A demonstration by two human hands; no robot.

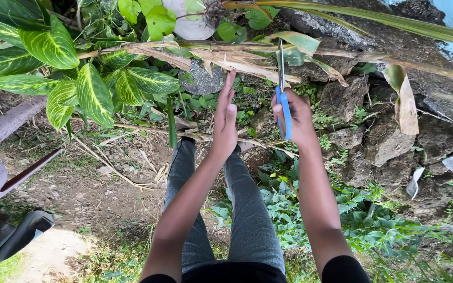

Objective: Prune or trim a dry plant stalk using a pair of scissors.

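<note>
Scissors (283, 102), blue-handled, are held upright in the right hand (295, 118), the blades pointed up at the dry stalk (237, 57) that runs across the top of the view. The blades appear nearly closed and thin from this angle; whether they are already biting into the stalk cannot be told, since the tips are seen against the brown husks. No cut end is visible on the stalk, so the trimming is judged to be barely begun, with the whole dried length left to deal with.

The grip on the right is firm: fingers are threaded through the blue loops and curled tight around them, the handles drawn close together. The left hand (225, 123) is held open and flat, fingers straight and pressed side by side, pointing up towards the stalk. Nothing is held in it, and it is seen just below the dry husks, near but apparently not touching.

Below, grey trouser legs (247, 209) are seen over bare soil and low green weeds. Striped green-and-yellow leaves (93, 86) are spread at upper left, dark rocks (389, 136) are banked at right, and a pale pipe (6, 126) is angled in from the left edge.
</note>
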